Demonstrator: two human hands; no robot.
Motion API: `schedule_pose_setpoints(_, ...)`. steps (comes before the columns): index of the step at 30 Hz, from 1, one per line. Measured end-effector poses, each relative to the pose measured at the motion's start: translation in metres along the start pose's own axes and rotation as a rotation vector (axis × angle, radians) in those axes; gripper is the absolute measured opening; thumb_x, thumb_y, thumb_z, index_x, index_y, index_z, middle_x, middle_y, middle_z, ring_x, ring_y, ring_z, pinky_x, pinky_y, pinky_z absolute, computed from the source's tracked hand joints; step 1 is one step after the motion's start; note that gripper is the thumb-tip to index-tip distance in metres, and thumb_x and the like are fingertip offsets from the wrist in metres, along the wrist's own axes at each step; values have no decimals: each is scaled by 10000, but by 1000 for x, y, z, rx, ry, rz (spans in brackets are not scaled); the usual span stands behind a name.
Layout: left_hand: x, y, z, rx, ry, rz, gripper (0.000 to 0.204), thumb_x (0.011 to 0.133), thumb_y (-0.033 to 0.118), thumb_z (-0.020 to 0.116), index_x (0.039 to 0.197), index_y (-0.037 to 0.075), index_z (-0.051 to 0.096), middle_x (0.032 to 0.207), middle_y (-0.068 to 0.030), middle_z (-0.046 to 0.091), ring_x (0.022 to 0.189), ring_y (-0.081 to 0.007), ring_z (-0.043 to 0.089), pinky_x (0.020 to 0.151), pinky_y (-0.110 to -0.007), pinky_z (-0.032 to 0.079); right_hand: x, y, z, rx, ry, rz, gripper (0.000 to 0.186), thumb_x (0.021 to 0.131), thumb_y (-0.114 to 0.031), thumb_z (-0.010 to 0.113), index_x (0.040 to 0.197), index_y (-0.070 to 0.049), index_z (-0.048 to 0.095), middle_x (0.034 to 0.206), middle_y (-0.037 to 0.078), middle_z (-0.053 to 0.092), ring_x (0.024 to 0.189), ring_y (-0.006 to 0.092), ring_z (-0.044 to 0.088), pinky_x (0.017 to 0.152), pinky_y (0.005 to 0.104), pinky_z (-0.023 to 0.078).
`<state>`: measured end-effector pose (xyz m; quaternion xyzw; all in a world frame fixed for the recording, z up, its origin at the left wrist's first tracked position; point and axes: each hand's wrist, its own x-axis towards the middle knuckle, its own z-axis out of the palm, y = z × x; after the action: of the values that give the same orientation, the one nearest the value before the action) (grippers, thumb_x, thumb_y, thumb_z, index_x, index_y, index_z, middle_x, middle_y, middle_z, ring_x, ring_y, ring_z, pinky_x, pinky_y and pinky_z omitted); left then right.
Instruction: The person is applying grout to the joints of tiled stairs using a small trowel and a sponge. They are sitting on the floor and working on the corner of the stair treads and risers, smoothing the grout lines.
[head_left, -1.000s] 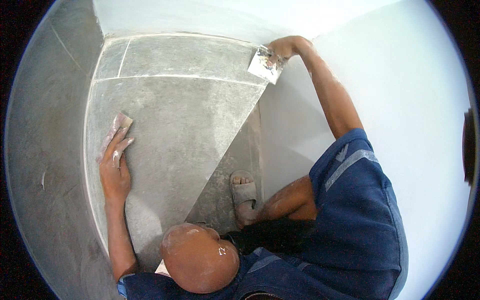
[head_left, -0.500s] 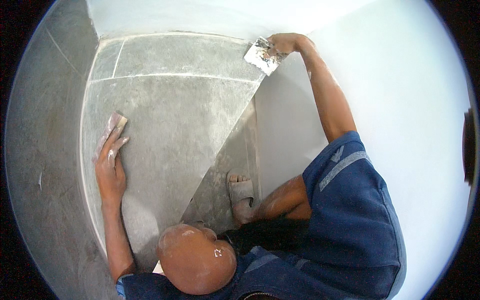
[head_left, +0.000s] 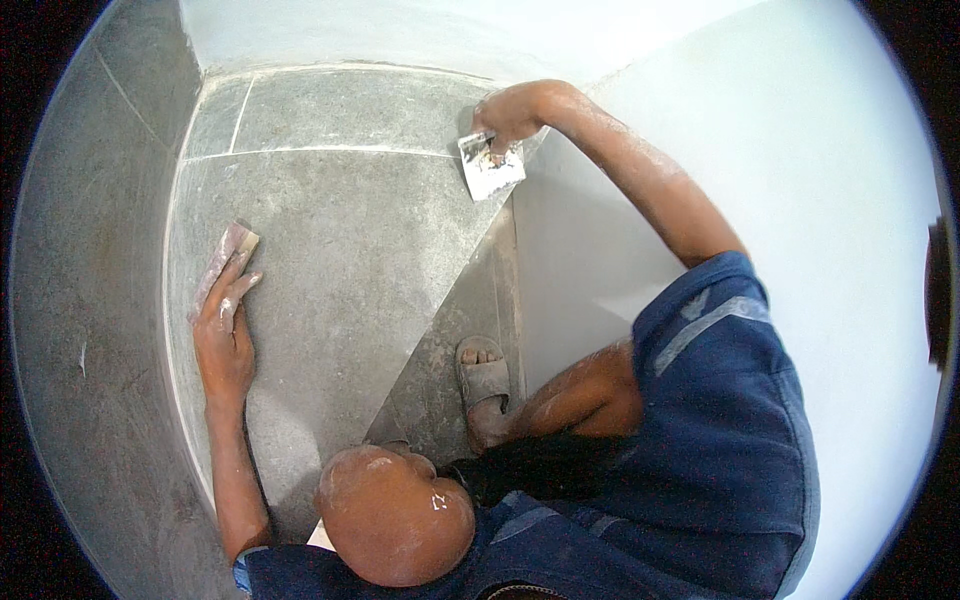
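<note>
My right hand grips a thin square white scraper, marked with dark smudges. The scraper lies near the far right end of the grey tiled slab, over the end of a pale joint line and beside the slab's slanting edge. On the slab's left side, my left hand lies with its fingers along a flat, dusty block, pinkish with a tan edge. White powder coats the fingers. Whether the block is a sanding block I cannot tell.
A dark grey tiled wall stands on the left, a white wall at the back and another white wall on the right. Below the slab's slanting edge, my sandalled foot rests on the grey floor, beside a pale panel.
My right hand has brought the scraper left and nearer along the slab's edge, and its wrist is now more bent. The left hand and its block have stayed put.
</note>
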<state>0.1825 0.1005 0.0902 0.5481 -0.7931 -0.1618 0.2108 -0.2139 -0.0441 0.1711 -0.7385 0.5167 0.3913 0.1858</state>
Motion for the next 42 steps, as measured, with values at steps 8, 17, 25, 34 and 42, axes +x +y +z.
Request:
schedule_pose_setpoints(8,0,-3,2,1,12,48,292,867,-54,449,1061,73,626,1284,-117,574,1239,-316,500,1061,-431,371,-10,-23,-1,-118,-9,-132,302,776,-206,721,1021,-35,675,875,120,699,838,259,660,725,408,509)
schedule_pose_setpoints(17,2,4,-4,-14,11,48,304,879,-62,438,1059,56,654,1266,-81,591,1240,-246,507,1091,-414,368,-6,-17,1,-150,-86,-106,255,758,-223,728,943,-51,697,853,114,688,787,277,624,676,419,491)
schedule_pose_setpoints(25,0,9,-9,-51,13,-19,290,880,-61,457,1059,55,653,1257,-100,592,1196,-254,544,1048,-394,415,4,-31,-35,75,234,-229,364,858,-288,636,1165,-93,629,1022,114,682,965,266,651,890,441,497)
schedule_pose_setpoints(34,1,5,-3,-36,-7,-40,289,869,-60,492,1078,62,649,1257,-104,590,1186,-263,551,1025,-391,439,106,-34,-71,324,288,-179,480,797,-327,708,1196,-81,610,1095,120,672,955,268,652,874,414,496)
schedule_pose_setpoints(42,-2,3,-5,-62,16,1,325,860,-77,477,1094,75,645,1251,-105,594,1183,-264,554,1028,-394,437,97,-40,-72,360,230,-202,512,795,-318,713,1217,-55,591,1087,117,673,995,269,632,913,412,473)
